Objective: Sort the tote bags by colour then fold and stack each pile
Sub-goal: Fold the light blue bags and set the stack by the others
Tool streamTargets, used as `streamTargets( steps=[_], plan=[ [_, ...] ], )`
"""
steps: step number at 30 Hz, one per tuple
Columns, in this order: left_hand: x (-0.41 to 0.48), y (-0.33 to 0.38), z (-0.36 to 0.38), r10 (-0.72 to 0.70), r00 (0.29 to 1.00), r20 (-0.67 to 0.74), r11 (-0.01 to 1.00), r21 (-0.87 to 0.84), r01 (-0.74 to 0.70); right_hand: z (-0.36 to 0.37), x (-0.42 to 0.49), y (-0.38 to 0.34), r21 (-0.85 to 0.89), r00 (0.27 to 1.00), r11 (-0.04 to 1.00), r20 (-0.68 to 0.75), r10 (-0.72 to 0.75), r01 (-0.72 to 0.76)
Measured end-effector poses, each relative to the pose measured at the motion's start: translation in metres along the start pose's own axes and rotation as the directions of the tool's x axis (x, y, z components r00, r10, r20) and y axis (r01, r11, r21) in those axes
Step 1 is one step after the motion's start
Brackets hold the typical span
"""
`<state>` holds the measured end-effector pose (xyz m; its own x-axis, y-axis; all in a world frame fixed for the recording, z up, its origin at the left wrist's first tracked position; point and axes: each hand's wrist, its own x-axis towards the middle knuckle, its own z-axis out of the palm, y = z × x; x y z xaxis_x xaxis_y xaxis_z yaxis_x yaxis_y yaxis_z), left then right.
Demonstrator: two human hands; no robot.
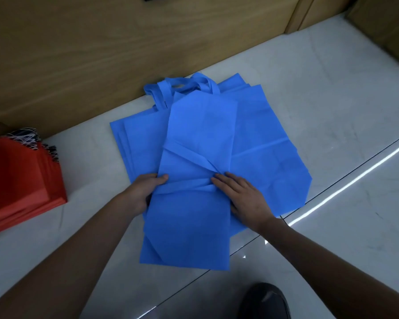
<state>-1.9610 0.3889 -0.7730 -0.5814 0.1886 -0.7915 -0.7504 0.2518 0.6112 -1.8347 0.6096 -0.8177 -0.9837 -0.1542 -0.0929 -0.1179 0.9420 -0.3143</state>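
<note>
At the far left edge, a stack of red tote bags (21,180) sits on the pale tiled floor (332,111), blurred, with something black and white with thin white lines (28,137) just behind it; I cannot tell what that is. A wooden panel (101,54) runs along the back of the scene.

Right of the red stack, well apart from it, the left hand (145,192) holds the left edge of the top blue bag (194,226). Its thumb (162,177) lies on top of the fabric and its fingers are curled under the edge, clamped on the bag. This bag is folded narrow lengthwise and lies across the middle of the pile of blue tote bags (263,125), its near end hanging past the pile toward the person. Creases and a diagonal fold bunch across it between the two hands.

The right hand (242,196) rests flat on the bag's right side, its fingers (219,181) straight and slightly apart, pressing the bunched fold without gripping.

The blue pile spreads out beneath, its layers fanned a little, with looped handles (168,88) at the far end touching the foot of the wooden panel. Further right, a bright streak of light (355,178) reflects off the tiles. A dark shoe (265,300) shows at the bottom edge, right of centre.
</note>
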Motion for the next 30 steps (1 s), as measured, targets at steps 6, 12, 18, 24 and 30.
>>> streamTargets(
  steps=[6, 12, 18, 24, 30],
  plan=[
    [0.0, -0.009, -0.025, 0.414, 0.91, -0.017, 0.904, 0.123, -0.409, -0.02, 0.001, -0.009, 0.629, 0.951, 0.722, 0.097, 0.294, -0.288],
    [0.003, 0.005, -0.02, 0.395, 0.892, 0.222, 0.891, 0.146, -0.431, -0.038, 0.027, -0.028, 0.881, 0.748, 0.304, 0.081, 0.658, -0.363],
    [0.025, 0.021, 0.017, 0.44, 0.881, -0.175, 0.897, 0.127, -0.423, -0.03, 0.057, -0.029, 0.852, 0.543, 0.271, 0.02, 0.84, -0.449],
    [0.043, 0.017, 0.038, 0.46, 0.81, -0.363, 0.868, 0.375, -0.326, -0.032, 0.075, -0.018, 0.516, 0.523, 0.435, 0.03, 0.852, -0.738],
    [0.049, 0.022, 0.033, 0.645, 0.729, -0.229, 0.665, 0.638, -0.387, -0.032, 0.082, -0.024, 0.12, 0.732, 0.843, -0.442, 0.519, -0.525]
  ],
)
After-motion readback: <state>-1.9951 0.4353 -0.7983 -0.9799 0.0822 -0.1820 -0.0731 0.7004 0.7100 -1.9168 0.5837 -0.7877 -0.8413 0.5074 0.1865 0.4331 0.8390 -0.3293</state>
